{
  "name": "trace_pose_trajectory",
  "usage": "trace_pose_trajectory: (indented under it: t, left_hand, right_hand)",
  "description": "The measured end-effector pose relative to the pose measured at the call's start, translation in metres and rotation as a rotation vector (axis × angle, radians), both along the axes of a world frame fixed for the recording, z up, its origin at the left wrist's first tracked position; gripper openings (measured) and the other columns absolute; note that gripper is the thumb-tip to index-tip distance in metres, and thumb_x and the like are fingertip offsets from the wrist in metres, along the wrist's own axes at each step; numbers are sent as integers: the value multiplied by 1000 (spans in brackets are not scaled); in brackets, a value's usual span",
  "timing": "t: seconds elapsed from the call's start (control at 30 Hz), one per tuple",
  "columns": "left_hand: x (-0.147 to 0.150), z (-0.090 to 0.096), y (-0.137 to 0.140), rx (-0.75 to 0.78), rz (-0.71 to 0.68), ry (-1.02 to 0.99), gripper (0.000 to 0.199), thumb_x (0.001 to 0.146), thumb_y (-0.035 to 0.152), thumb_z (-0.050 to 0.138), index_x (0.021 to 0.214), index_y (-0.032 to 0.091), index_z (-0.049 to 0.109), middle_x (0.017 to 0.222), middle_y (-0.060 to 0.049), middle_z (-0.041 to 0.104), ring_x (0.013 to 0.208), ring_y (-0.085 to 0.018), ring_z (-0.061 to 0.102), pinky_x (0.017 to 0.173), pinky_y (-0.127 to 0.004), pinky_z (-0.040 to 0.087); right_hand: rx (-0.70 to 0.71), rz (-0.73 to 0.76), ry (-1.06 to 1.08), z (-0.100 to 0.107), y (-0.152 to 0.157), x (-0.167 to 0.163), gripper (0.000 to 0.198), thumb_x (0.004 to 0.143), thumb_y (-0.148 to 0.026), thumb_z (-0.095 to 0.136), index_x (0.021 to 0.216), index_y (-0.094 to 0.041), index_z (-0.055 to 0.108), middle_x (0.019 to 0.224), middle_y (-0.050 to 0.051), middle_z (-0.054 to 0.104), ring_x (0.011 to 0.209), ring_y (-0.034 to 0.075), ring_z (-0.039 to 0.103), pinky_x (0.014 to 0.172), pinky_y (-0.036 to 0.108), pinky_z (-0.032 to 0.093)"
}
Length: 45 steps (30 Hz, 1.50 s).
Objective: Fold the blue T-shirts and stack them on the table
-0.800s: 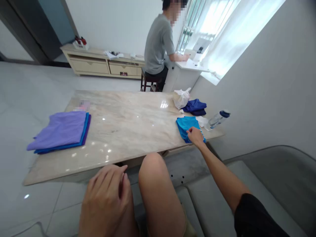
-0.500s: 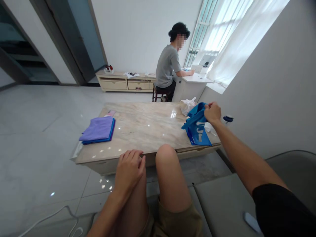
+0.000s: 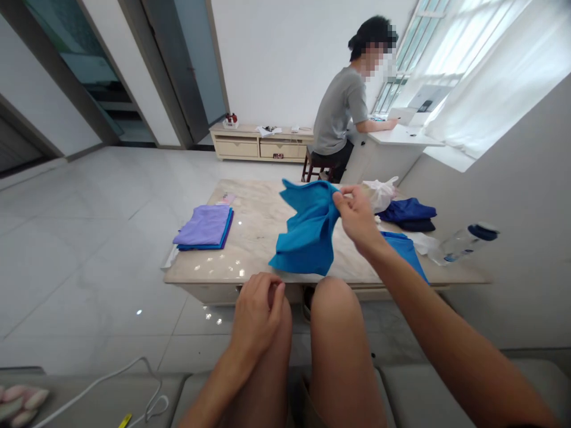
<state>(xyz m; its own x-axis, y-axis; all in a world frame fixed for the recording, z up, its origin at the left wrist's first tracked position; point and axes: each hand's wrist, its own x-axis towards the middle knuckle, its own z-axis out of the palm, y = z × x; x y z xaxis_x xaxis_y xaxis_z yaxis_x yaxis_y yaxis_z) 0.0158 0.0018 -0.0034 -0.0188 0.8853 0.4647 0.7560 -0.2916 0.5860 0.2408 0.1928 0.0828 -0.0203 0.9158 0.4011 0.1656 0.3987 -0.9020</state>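
Pinched in my right hand point(image 3: 357, 217) is a teal-blue cloth point(image 3: 307, 229), which hangs in loose folds over the middle of the table, its lower edge close to the front. Whether it is a garment or a bag I cannot tell. My left hand point(image 3: 257, 309) rests on my left knee with nothing in it, fingers laid over the kneecap. On the table's left end lies a neat stack of folded cloths, a lilac cloth point(image 3: 203, 226) on top of blue and purple ones. Partly behind my right forearm, another blue cloth point(image 3: 405, 252) lies flat.
The marble-topped table point(image 3: 191, 270) stands before my knees. Toward its right end are a white plastic bag point(image 3: 381, 193), a dark blue cloth bundle point(image 3: 408, 211) and a clear bottle point(image 3: 464, 244) with a dark lid. Beyond, a person point(image 3: 341, 113) sits at a white desk point(image 3: 401, 142).
My right hand has carried the teal-blue cloth leftward from the table's right end to its middle, where it now hangs more spread out. My left hand stays on the knee. The view has shifted right.
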Motion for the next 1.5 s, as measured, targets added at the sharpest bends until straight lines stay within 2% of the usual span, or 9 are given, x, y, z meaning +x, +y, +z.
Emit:
trace_pose_trajectory:
  t: [0.13,0.3,0.43,0.57,0.83,1.03,1.17,1.3,1.5]
  left_hand:
    - [-5,1,3,15,48,118,9,105,20,60,109,25,67,101,-3,76,95,-27,72,85,-42,52]
    - [-14,4,1,15,112,181,12,105,22,55,105,26,67,97,-4,76,88,-26,72,80,-41,52]
    - [-20,1,-6,-43,181,151,16,104,31,55,111,27,69,102,-7,80,95,-30,76,86,-45,57]
    - [-32,4,4,-165,198,-30,38,100,43,60,133,25,64,113,-9,82,104,-31,79,94,-49,61]
    - [-6,53,153,-445,-2,-645,70,80,88,72,95,19,74,100,-13,81,96,-28,75,81,-37,60]
    - [36,40,208,-480,-82,-1084,62,74,74,88,96,18,75,90,-6,76,76,-16,66,71,-28,52]
    - [37,21,218,-508,-87,-1089,50,76,63,90,92,19,74,84,-3,72,73,-14,63,71,-27,51]
    - [38,7,230,-403,-44,-922,47,82,65,84,81,20,70,76,-2,68,72,-16,59,70,-30,49]
    - [35,-7,237,-266,-134,-662,32,84,52,80,78,20,74,78,-5,73,79,-21,65,71,-31,45]
  right_hand:
    - [-178,268,53,-36,-4,-65,51,96,-75,72,99,-29,50,60,-11,43,53,13,33,51,26,23]
    - [-93,465,-89,-7,-9,-112,29,105,-55,66,101,-29,54,70,-7,55,63,16,47,62,28,35]
    - [76,341,-288,13,-11,-117,11,107,-40,63,106,-31,58,85,-1,68,84,25,63,76,32,44]
    - [10,232,-326,-8,-8,-108,6,106,-34,62,106,-31,56,88,0,70,86,27,66,81,33,45]
    - [-141,41,-34,-29,20,-78,15,107,-39,57,98,-30,48,76,-6,62,77,21,63,75,31,43]
    - [-147,75,3,-46,33,-55,19,101,-45,61,96,-29,52,67,-6,61,69,20,61,69,31,44]
    - [-269,129,9,-56,46,-48,27,94,-52,69,91,-26,65,62,-5,61,61,19,58,60,30,44]
    - [-386,-16,-70,-63,62,-47,41,94,-64,70,88,-23,72,75,3,72,75,23,68,68,32,51]
    - [-265,-114,-405,-74,64,-47,41,96,-65,72,83,-26,69,80,7,74,86,28,70,79,34,50]
